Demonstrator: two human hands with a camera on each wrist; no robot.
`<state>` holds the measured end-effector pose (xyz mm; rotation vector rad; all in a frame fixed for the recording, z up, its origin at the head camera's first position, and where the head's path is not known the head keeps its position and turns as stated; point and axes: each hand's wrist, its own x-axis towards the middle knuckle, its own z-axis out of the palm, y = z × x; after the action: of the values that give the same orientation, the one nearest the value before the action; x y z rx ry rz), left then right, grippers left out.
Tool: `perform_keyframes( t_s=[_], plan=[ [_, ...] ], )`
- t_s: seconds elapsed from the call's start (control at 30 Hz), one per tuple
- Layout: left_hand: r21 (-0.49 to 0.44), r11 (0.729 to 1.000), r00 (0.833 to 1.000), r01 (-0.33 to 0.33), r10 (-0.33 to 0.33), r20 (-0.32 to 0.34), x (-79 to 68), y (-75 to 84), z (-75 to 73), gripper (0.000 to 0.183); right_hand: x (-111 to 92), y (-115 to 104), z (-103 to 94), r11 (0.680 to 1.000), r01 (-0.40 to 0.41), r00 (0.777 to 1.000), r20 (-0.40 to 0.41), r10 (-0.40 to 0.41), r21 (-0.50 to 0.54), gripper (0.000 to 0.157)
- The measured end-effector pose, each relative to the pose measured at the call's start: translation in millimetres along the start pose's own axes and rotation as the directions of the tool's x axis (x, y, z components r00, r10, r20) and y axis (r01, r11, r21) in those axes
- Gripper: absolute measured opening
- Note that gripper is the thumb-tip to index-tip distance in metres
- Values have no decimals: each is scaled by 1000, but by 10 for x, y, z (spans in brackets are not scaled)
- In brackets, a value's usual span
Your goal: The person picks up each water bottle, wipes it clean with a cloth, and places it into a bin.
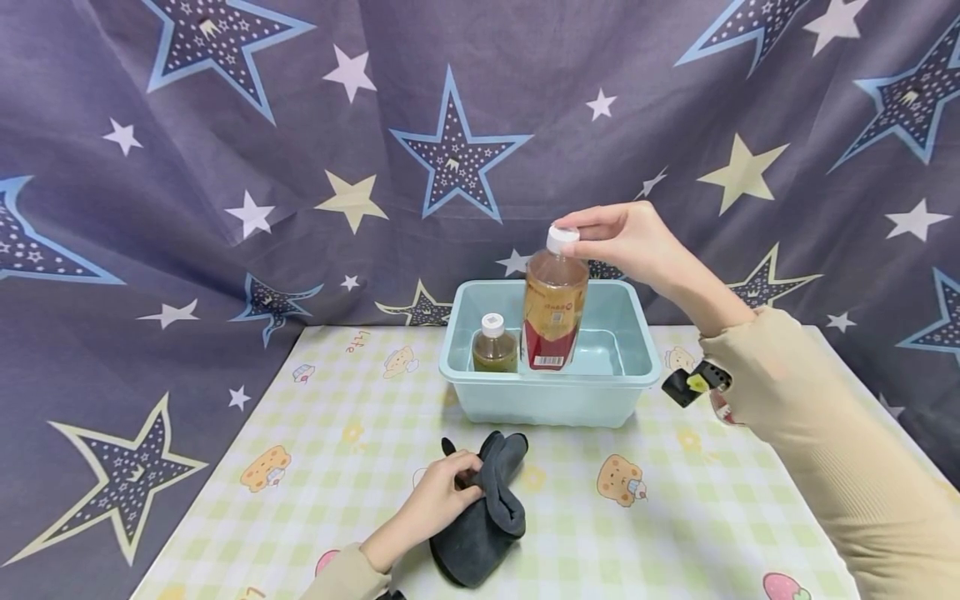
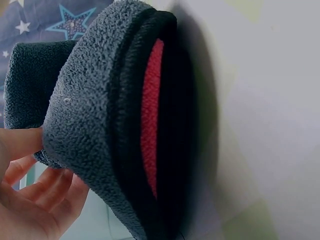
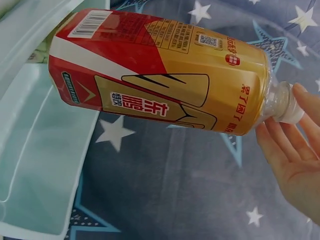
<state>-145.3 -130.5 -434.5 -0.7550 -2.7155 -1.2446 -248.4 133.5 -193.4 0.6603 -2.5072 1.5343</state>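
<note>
My right hand (image 1: 622, 237) pinches the white cap of a drink bottle (image 1: 556, 308) with a gold and red label. The bottle hangs slightly tilted over the pale blue plastic bin (image 1: 547, 400), its base near the front rim. In the right wrist view, fingertips and thumb sit round the cap, and the bottle's (image 3: 165, 75) label and barcode show. My left hand (image 1: 442, 496) grips a folded dark grey fleece item (image 1: 480, 533) on the table. The left wrist view shows this fleece (image 2: 85, 95) with a thick dark edge and a red strip inside; its exact kind is unclear.
A smaller bottle (image 1: 494, 346) with a white cap and greenish-brown content stands in the bin's left part. The table has a green checked cloth (image 1: 337, 467) with printed bears. Behind the bin hangs a dark star-patterned curtain (image 1: 300, 125).
</note>
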Motion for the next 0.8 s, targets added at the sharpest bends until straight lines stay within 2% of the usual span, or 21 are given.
perform_keyframes(
  t_s=[0.27,0.57,0.8],
  plan=[
    [-1,1000,1000,-2,2,-1,-2,3,1,18,111,241,47,998,-60,998,11,60,16,38],
    [-18,1000,1000,-5,5,-1,-2,4,4,19,144,552,192,992,-127,991,26,128,-23,36],
    [-14,1000,1000,2,-2,-2,-10,-1,11,18,111,733,289,984,-178,980,82,179,-18,35]
  ],
)
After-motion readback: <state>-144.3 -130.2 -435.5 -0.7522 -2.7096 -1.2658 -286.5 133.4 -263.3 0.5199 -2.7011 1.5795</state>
